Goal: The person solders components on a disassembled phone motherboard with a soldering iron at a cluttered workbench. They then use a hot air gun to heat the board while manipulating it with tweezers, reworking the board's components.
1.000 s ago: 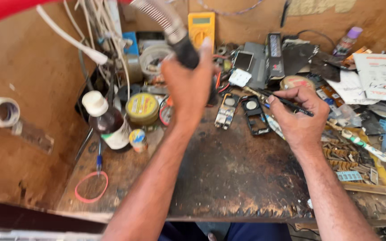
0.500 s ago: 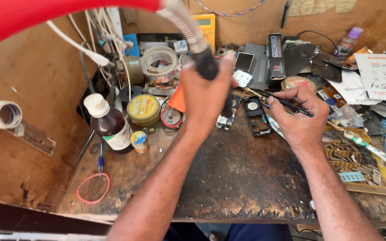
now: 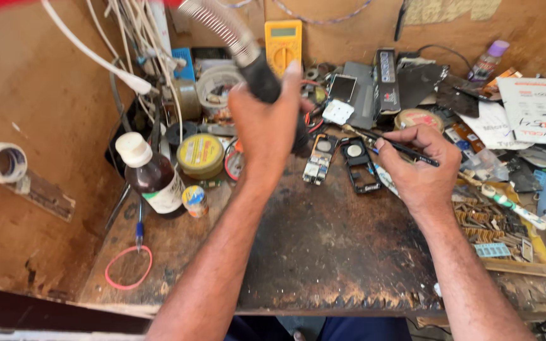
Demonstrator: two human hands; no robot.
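Seen from above, a cluttered, scorched wooden workbench (image 3: 323,252) fills the view. The left hand (image 3: 266,126) is raised over the bench, its fingers wrapped tightly around the black handle of a hot-air tool (image 3: 261,77), whose coiled metal hose (image 3: 217,26) rises toward the top edge. The right hand (image 3: 419,165) rests lower at the right, thumb and fingers pinching a slim black tool (image 3: 406,149) that points left toward an opened phone frame (image 3: 357,165). A bare phone circuit board (image 3: 318,161) lies just beside that frame, under the left hand. A brown glass bottle (image 3: 153,177) with a white cap stands at the left, near a round yellow tin (image 3: 201,154). A yellow multimeter (image 3: 283,45) leans against the back wall.
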